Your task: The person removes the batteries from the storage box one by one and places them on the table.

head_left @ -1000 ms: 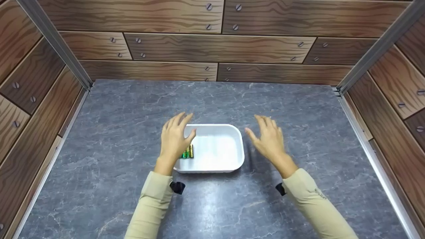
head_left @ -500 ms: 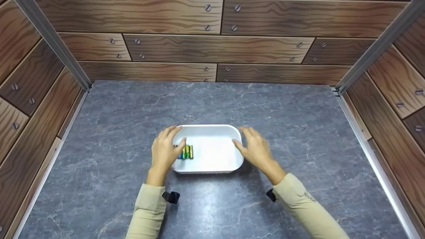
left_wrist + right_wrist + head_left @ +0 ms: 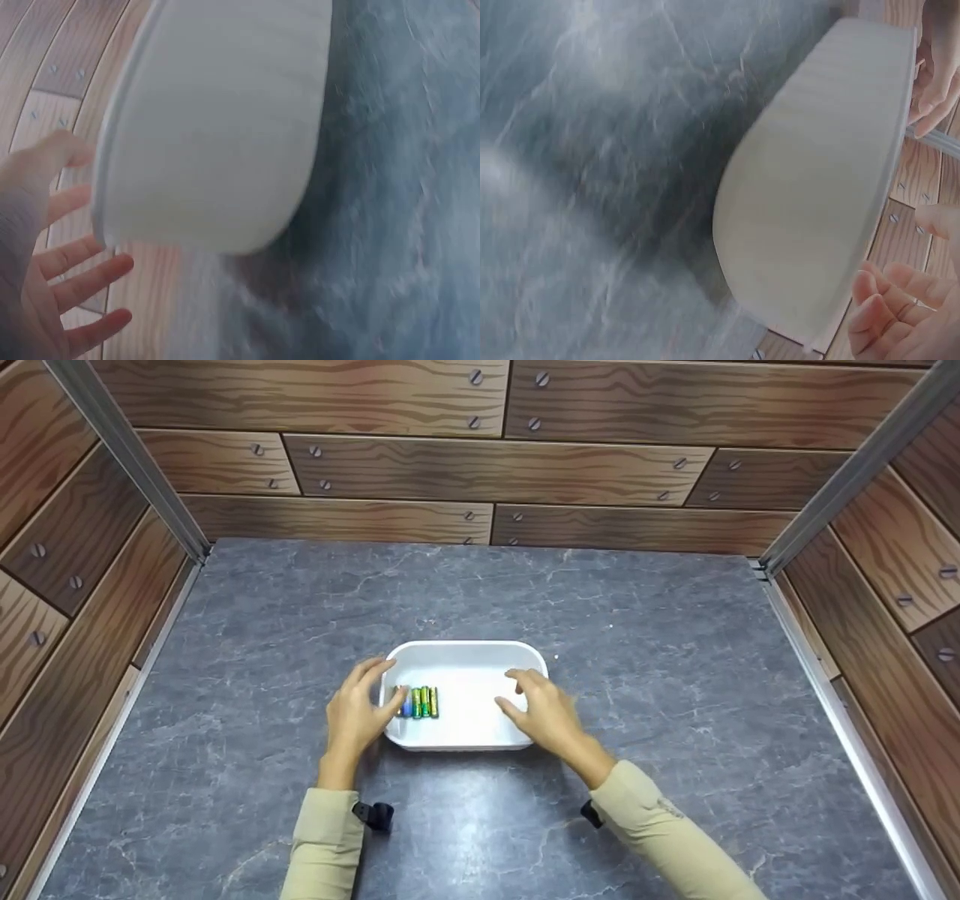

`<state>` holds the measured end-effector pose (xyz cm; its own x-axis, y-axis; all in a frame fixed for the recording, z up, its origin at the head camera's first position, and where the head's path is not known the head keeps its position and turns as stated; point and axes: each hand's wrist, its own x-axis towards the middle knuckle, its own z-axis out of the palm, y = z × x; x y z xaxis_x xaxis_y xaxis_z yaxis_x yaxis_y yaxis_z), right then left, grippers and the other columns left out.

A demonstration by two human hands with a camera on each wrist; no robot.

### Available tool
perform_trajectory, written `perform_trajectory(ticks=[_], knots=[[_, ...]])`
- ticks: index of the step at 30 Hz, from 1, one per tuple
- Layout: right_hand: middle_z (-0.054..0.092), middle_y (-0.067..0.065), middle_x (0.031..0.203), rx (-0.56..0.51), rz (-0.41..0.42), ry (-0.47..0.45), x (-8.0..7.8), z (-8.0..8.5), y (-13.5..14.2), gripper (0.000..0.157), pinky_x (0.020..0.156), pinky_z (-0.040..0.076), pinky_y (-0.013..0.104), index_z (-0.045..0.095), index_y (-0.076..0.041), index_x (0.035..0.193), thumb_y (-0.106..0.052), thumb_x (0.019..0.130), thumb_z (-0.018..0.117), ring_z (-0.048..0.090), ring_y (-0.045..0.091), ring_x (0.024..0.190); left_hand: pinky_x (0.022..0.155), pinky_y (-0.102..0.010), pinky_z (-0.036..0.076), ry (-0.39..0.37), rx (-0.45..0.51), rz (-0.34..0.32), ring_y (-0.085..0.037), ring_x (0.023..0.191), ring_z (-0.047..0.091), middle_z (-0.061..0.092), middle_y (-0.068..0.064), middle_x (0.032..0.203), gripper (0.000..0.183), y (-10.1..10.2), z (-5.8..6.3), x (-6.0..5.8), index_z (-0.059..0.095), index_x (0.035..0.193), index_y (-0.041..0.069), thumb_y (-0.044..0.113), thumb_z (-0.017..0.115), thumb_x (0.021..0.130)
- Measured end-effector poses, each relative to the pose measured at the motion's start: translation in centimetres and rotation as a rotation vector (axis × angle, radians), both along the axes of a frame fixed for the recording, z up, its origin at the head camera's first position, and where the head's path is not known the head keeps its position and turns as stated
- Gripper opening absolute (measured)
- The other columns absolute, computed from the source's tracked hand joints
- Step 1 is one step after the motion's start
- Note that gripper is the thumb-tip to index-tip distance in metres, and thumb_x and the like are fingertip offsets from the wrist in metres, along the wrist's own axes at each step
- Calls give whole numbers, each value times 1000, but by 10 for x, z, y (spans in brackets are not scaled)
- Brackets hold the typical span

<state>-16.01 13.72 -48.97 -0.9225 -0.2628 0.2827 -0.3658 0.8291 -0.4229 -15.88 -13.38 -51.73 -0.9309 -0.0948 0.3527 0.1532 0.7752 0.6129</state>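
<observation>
A white rectangular tray (image 3: 480, 735) with rounded corners lies on the dark tabletop. Several batteries (image 3: 425, 702), mostly green and gold with a blue one, lie side by side inside at its left end. My left hand (image 3: 354, 718) is at the tray's left rim, fingers spread and thumb over the batteries, holding nothing. Over the right rim hovers my right hand (image 3: 549, 717), fingers loosely bent and no object in them. In the left wrist view the fingers are beside the tray's outer wall (image 3: 210, 142); the right wrist view shows relaxed fingers near the rim.
The grey marbled tabletop (image 3: 480, 592) is bounded by wood-patterned walls (image 3: 480, 469) at the back and both sides. Metal posts (image 3: 124, 450) stand at the back corners. A tiny white speck (image 3: 556, 657) lies right of the tray.
My left hand has moved left and toward me, uncovering more batteries. My right hand has come left and toward me, from beside the tray to over its right rim. The tray has barely shifted.
</observation>
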Motion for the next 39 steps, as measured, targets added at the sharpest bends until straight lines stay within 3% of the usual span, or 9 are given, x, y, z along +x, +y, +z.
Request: perform_trajectory(ticks=[6,11,16,23,31,39], knots=[[66,9,85,18,28,-26,1,-10,-12,38,61,51,36,64,-6,114,-29,85,72,62,21,71,97,-49,49,-67,161,-27,-31,120,61,62,-10,132,47,-12,-14,0,66,124,18,37,75,81],[65,8,83,32,58,-35,0,-14,-19,37,61,49,33,64,-6,114,-30,86,71,59,19,67,107,-48,42,-68,298,-78,-32,118,61,60,-15,134,48,-18,-24,-2,64,127,14,26,76,82],[64,6,82,37,66,-77,-1,-15,-26,38,61,48,32,64,-6,115,-32,87,70,58,18,66,110,-47,40,-99,401,-127,-32,118,61,57,-15,138,50,-20,-32,-3,61,130,13,20,75,83],[65,7,80,14,128,-154,-6,-18,-36,40,66,49,34,63,-5,117,-30,86,71,56,17,67,101,-44,48,-203,656,-210,-38,120,60,53,-21,140,55,-18,-43,-6,53,138,7,9,71,86],[64,5,74,-32,187,-402,-22,-23,-48,47,64,40,26,60,-9,124,-24,82,76,45,9,62,97,-20,45,-248,717,-209,-35,125,57,55,-21,139,54,-17,-48,-8,49,141,8,8,66,89],[66,9,75,-38,181,-439,-33,-31,-56,51,61,39,23,59,-6,125,-21,79,79,47,8,62,96,-13,43,-234,760,-251,-37,127,54,53,-22,141,53,-17,-54,-11,48,141,5,6,64,91]])
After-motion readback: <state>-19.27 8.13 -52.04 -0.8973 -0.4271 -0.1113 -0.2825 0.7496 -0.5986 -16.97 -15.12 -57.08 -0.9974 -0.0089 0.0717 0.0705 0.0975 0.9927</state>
